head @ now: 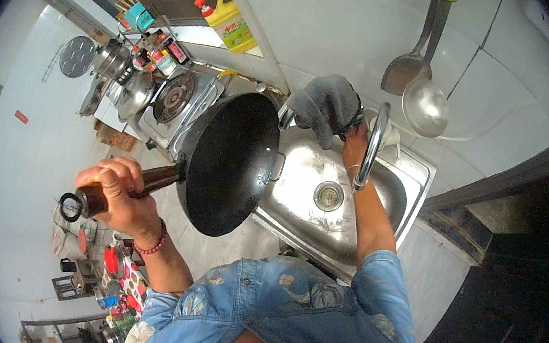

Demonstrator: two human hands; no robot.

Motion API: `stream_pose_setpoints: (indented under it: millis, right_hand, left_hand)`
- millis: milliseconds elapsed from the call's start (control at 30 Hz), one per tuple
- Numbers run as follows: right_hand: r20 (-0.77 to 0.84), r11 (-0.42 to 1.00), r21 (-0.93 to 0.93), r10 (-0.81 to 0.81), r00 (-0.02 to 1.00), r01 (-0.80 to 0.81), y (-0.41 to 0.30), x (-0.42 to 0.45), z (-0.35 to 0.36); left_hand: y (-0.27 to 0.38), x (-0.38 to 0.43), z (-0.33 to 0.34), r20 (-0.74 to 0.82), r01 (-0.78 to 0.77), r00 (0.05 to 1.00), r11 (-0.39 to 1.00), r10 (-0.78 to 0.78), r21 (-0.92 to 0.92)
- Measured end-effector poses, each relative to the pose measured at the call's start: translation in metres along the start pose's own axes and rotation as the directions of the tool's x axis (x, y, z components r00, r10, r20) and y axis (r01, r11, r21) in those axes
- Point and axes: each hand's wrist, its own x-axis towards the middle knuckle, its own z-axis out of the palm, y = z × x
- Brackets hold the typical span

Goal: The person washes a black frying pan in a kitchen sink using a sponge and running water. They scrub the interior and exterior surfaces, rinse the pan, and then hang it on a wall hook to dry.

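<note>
My left hand (122, 195) is closed around the wooden handle of a black wok (227, 163). The wok is tilted with its inside showing, and its small loop handle overlaps the left side of the stainless steel sink (305, 165). My right hand (355, 142) reaches to the back of the sink, behind the curved chrome faucet (376, 142). Its fingertips are hidden near a grey cloth (325, 103) draped by the sink's back edge, so what they touch cannot be told. The sink's drain (328, 196) shows between the wok and my right forearm.
A gas stove (175, 104) with a lidded pan (135, 94) beside it stands left of the wok. A spatula (407, 72) and a ladle (425, 107) hang on the tiled wall. A yellow pump bottle (230, 26) stands on a ledge behind. A dark door (501, 319) is at right.
</note>
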Motion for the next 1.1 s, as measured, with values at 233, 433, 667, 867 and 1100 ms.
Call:
stream_pose_setpoints:
  millis: [233, 433, 667, 867, 1100]
  right_hand:
    - [0.071, 0.745, 0.582, 0.354, 0.933, -0.327, -0.023, -0.028, -0.050]
    - [0.020, 0.954, 0.294, -0.066, 0.998, 0.057, -0.036, -0.094, -0.104]
    - [-0.151, 0.991, 0.050, 0.127, 0.980, -0.121, 0.034, -0.039, -0.139]
    - [0.028, 0.958, 0.188, 0.217, 0.976, -0.218, 0.087, -0.007, -0.104]
    - [0.119, 0.864, 0.291, 0.394, 0.911, -0.411, 0.099, 0.002, -0.118]
  left_hand:
    - [-0.011, 0.009, -0.018, -0.101, 0.049, 0.994, 0.998, -0.045, 0.037]
    - [-0.020, 0.005, -0.022, -0.122, 0.109, 0.987, 0.994, -0.109, -0.004]
    - [-0.016, 0.003, -0.012, -0.153, 0.140, 0.979, 0.990, -0.134, 0.031]
    - [-0.001, 0.002, 0.007, -0.052, 0.090, 0.994, 0.995, -0.092, -0.034]
    - [0.031, 0.002, 0.016, -0.001, 0.049, 0.999, 0.999, -0.049, 0.017]
